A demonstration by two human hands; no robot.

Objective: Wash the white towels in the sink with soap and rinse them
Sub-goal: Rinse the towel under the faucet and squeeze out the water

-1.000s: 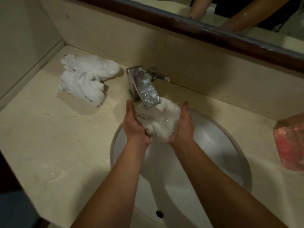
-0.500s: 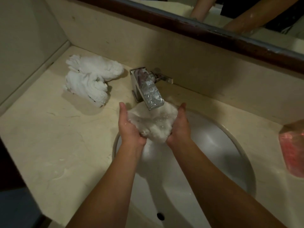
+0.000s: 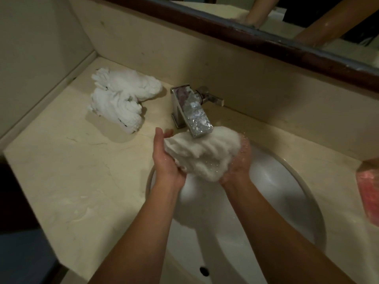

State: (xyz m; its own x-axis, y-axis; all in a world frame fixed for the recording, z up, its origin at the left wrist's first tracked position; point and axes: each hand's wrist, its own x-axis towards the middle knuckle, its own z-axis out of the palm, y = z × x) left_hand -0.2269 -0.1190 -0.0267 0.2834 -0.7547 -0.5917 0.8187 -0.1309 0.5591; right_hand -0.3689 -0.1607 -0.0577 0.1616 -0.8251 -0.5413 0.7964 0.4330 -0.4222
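Observation:
A wet, bunched white towel (image 3: 203, 154) sits between my two hands right under the spout of the chrome faucet (image 3: 192, 113), above the white oval sink (image 3: 287, 193). My left hand (image 3: 166, 158) cups its left side with the fingers up along the cloth. Under its right side, my right hand (image 3: 239, 160) holds it, wet and splashed. Water drops fly off near the right fingers. Two more wrung white towels (image 3: 121, 101) lie twisted on the counter to the left of the faucet.
The beige marble counter (image 3: 82, 171) has soapy smears near its front left. A pink object (image 3: 369, 193) stands at the right edge. A dark-framed mirror (image 3: 266, 35) runs along the back wall. The sink drain hole (image 3: 204, 270) shows near the bottom.
The towel has spread wider between my hands and looks less sudsy. My hands have moved slightly apart under the spout.

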